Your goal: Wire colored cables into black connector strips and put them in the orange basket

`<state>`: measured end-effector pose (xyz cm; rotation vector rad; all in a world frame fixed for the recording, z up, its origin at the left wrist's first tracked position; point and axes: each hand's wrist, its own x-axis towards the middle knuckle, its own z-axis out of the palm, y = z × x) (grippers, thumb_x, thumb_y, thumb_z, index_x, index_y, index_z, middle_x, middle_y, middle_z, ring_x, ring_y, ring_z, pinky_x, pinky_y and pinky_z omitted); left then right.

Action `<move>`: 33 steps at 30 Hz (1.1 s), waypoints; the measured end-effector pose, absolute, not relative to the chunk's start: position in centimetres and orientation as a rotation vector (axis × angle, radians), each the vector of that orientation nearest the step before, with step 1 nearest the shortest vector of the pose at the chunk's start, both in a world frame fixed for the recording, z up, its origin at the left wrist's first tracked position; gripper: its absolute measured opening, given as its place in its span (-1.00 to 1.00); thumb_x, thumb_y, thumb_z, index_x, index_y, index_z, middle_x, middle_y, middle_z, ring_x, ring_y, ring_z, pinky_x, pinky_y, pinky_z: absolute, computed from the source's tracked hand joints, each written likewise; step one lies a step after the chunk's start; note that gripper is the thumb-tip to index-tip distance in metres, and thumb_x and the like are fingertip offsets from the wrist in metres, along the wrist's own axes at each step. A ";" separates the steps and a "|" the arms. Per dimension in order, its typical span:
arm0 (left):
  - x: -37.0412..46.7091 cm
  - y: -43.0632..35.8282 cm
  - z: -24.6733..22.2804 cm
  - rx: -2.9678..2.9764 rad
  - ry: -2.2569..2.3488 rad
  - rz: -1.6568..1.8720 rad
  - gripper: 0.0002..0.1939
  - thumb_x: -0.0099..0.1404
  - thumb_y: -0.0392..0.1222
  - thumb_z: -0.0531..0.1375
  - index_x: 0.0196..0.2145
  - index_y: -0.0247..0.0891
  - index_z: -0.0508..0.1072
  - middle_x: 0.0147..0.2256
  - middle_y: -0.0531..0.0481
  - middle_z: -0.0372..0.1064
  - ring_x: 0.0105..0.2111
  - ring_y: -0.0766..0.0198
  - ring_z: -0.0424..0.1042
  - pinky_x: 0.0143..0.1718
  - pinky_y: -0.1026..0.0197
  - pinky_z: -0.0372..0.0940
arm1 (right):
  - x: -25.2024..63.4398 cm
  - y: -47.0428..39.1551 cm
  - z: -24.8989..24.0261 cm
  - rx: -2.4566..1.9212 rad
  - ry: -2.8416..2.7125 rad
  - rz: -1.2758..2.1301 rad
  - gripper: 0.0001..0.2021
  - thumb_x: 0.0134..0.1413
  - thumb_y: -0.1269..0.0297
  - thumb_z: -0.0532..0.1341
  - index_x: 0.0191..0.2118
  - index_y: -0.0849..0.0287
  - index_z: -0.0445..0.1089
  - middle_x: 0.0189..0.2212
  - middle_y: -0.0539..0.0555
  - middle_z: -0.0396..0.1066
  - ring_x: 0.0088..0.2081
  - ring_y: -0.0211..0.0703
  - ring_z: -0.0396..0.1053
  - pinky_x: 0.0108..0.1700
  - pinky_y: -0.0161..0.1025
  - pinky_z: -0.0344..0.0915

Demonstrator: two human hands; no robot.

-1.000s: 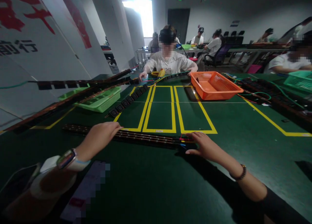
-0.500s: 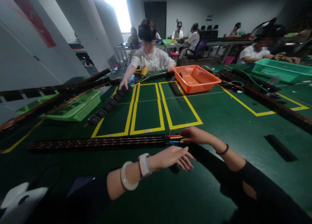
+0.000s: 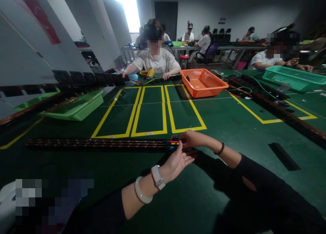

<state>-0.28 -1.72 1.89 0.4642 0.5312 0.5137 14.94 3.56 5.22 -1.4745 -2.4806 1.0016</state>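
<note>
A long dark strip [image 3: 96,145] with thin copper-coloured lines and rows of small bright dots lies across the table in front of me. Red, yellow and blue wires [image 3: 174,143] come out of its right end. My right hand [image 3: 192,139] is closed around these wires, its fingertips partly hidden behind my left thumb. Just below, my left hand [image 3: 176,163] is turned palm up with its fingers stretched to the right. Its thumb points up beside the wires; whether it touches them I cannot tell.
Yellow tape outlines [image 3: 150,134] mark the green table. An orange basket [image 3: 203,88], a light green basket [image 3: 84,108] and a teal basket [image 3: 292,79] stand around. A co-worker [image 3: 155,61] sits opposite, near a yellow tool [image 3: 150,73]. A dark flat piece [image 3: 284,156] lies right.
My left hand has turned palm up and risen to the wires. My right hand stays at the wires. The co-worker opposite has lifted the chain of black square pieces to the left.
</note>
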 end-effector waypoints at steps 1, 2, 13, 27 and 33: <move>-0.2 -1.9 1.8 0.460 0.532 0.526 -0.31 0.39 0.17 -0.13 0.20 -0.50 0.14 0.12 -0.43 0.21 0.08 0.13 0.32 0.22 0.05 0.08 | 14.9 3.7 5.2 -1.454 -2.504 1.015 -0.81 0.03 0.28 0.19 -0.44 0.32 0.42 -0.62 -0.07 0.20 -0.55 -0.41 0.02 -0.52 -0.41 -0.08; -0.2 -2.0 1.8 0.453 0.534 0.538 -0.30 0.38 0.18 -0.14 0.19 -0.51 0.15 0.12 -0.44 0.21 0.08 0.13 0.32 0.22 0.05 0.07 | 14.9 3.8 5.2 -1.430 -2.520 1.021 -0.82 0.03 0.28 0.20 -0.45 0.32 0.41 -0.63 -0.07 0.19 -0.55 -0.41 0.01 -0.52 -0.41 -0.08; 0.5 -2.6 0.7 0.320 0.615 0.904 -0.69 0.35 0.01 0.09 -0.19 -0.31 0.40 -0.11 -0.16 0.41 -0.06 0.21 0.39 0.09 0.08 0.20 | 13.7 1.2 4.7 -1.317 -2.712 0.269 -0.77 0.19 0.32 0.14 -0.43 0.30 0.45 -0.49 0.08 0.39 -0.49 -0.33 0.22 -0.39 -0.33 0.09; 0.3 -2.4 1.2 0.204 0.635 0.894 -0.77 0.34 -0.10 0.12 -0.30 -0.36 0.42 -0.33 -0.06 0.41 -0.33 0.36 0.39 -0.10 0.23 0.28 | 13.3 -2.9 4.1 -1.472 -2.594 -0.056 -0.63 0.20 0.30 0.14 0.09 0.30 0.35 0.04 0.19 0.35 -0.01 -0.06 0.34 0.04 -0.14 0.26; 0.2 -2.3 1.5 0.228 0.604 0.869 -0.74 0.33 -0.09 0.13 -0.35 -0.39 0.41 -0.36 -0.08 0.40 -0.30 0.30 0.40 0.00 0.12 0.26 | 14.7 -1.9 6.0 -1.672 -2.614 0.326 -0.77 0.26 0.23 0.10 -0.15 0.19 0.45 -0.32 0.09 0.46 -0.31 -0.17 0.41 -0.30 -0.25 0.23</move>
